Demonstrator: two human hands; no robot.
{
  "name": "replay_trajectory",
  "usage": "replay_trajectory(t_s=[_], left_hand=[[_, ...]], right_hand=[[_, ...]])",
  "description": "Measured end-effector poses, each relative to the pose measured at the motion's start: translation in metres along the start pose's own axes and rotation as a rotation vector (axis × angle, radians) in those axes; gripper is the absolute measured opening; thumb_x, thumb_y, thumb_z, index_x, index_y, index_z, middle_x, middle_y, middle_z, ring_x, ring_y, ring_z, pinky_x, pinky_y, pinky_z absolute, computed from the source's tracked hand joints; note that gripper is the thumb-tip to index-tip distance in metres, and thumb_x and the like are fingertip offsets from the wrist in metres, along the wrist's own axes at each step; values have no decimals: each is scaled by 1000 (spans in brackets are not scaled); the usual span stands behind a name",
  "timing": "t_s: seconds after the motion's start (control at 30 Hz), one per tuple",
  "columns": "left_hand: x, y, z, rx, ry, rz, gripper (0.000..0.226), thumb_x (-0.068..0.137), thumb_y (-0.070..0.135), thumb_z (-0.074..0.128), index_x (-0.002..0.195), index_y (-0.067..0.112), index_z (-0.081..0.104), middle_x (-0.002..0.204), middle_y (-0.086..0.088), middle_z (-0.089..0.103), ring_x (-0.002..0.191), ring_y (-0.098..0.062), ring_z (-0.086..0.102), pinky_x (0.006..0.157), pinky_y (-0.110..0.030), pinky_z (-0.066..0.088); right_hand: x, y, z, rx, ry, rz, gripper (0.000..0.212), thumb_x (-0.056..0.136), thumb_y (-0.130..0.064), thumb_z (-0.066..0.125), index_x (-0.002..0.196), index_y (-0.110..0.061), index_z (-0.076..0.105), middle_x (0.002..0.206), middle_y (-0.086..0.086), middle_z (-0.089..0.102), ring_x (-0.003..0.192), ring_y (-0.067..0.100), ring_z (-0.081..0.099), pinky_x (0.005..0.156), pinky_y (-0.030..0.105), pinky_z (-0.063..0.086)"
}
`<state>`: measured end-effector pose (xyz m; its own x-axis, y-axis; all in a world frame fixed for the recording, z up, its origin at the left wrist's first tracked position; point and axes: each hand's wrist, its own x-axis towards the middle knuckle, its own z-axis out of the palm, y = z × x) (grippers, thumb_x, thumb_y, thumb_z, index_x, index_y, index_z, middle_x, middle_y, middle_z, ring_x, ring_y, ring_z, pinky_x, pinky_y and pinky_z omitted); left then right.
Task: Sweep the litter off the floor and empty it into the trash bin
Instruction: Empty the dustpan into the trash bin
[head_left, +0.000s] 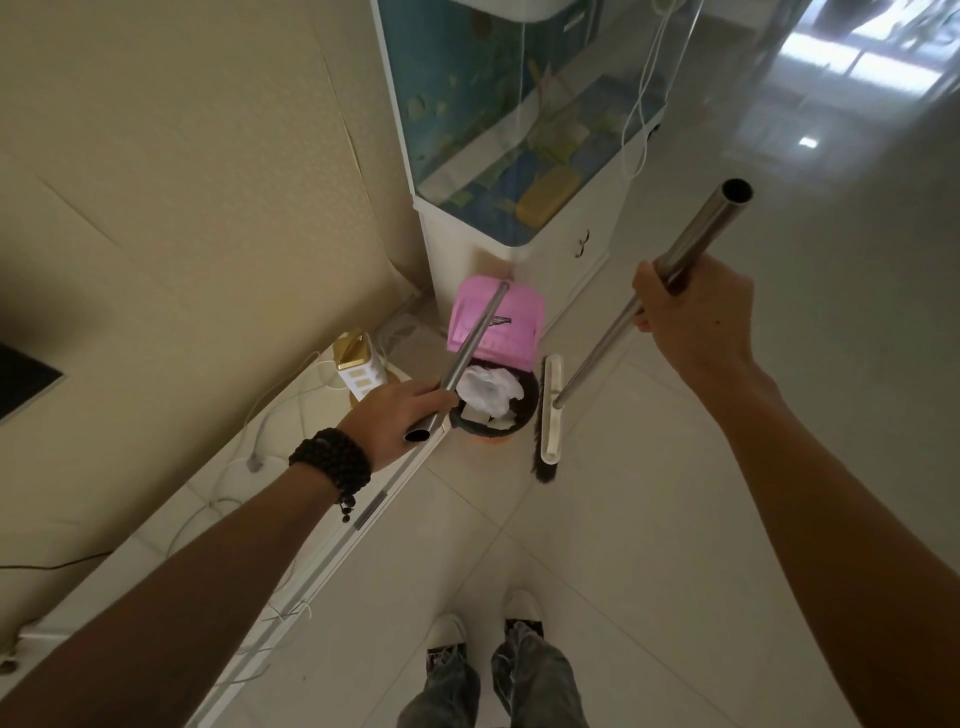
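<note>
Left hand, at about 8 o'clock from the trash bin, is curled round the near end of the dustpan handle, a steel tube whose long axis runs from 7 o'clock up to 1 o'clock. The pink dustpan sits at the far end of that tube, tipped over the bin's far rim, its open side facing down toward the bin. White crumpled litter lies inside the bin. Right hand, at 2 o'clock from the bin, grips the broom handle near its upper end; this tube's axis runs from 1 o'clock down to 7 o'clock. The broom head stands just beside the bin at 3 o'clock, its long axis near 12-to-6, dark bristles facing the bin. A black bead bracelet circles the left wrist. A fish tank stands at 12 o'clock from the bin.
</note>
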<state>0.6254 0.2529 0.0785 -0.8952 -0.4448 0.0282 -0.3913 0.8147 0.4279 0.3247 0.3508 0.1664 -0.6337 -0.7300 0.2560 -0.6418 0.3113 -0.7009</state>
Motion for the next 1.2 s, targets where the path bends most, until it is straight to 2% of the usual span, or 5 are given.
replay_trajectory(t_s=[0.23, 0.33, 0.7, 1.0, 1.2], left_hand=[[0, 3, -24, -50, 108, -28, 29, 91, 18, 51, 112, 9, 67, 97, -14, 74, 76, -31, 69, 72, -43, 62], [2, 3, -40, -146, 232, -92, 26, 92, 20, 61, 110, 4, 71, 99, -7, 73, 86, -20, 70, 81, -18, 55], [15, 8, -84, -40, 387, -291, 17, 95, 19, 65, 91, 5, 72, 68, -11, 71, 55, -26, 64, 52, -15, 44], [27, -3, -89, 10, 387, -452, 36, 97, 37, 58, 79, 5, 62, 61, -15, 67, 54, -30, 64, 57, -36, 53], [21, -21, -76, 26, 365, -646, 45, 91, 48, 54, 58, 21, 37, 48, 2, 46, 40, -10, 39, 46, -18, 29]], right_hand=[[11, -19, -11, -12, 60, -65, 35, 93, -36, 52, 79, -8, 68, 66, 7, 72, 57, 19, 71, 63, 29, 59], [15, -25, -15, -1, 90, -73, 36, 92, -37, 53, 81, -7, 69, 67, 7, 72, 58, 22, 72, 63, 36, 61], [26, -24, -8, -49, 4, -37, 36, 90, -35, 54, 84, -5, 71, 67, 9, 73, 61, 24, 73, 70, 44, 61], [31, -29, 16, -109, -104, -73, 29, 92, -34, 52, 86, -9, 68, 68, 5, 71, 62, 15, 70, 49, -1, 39], [36, -39, 28, -64, -162, -143, 20, 95, -26, 55, 91, -8, 63, 74, 8, 71, 61, 19, 68, 48, -4, 37]])
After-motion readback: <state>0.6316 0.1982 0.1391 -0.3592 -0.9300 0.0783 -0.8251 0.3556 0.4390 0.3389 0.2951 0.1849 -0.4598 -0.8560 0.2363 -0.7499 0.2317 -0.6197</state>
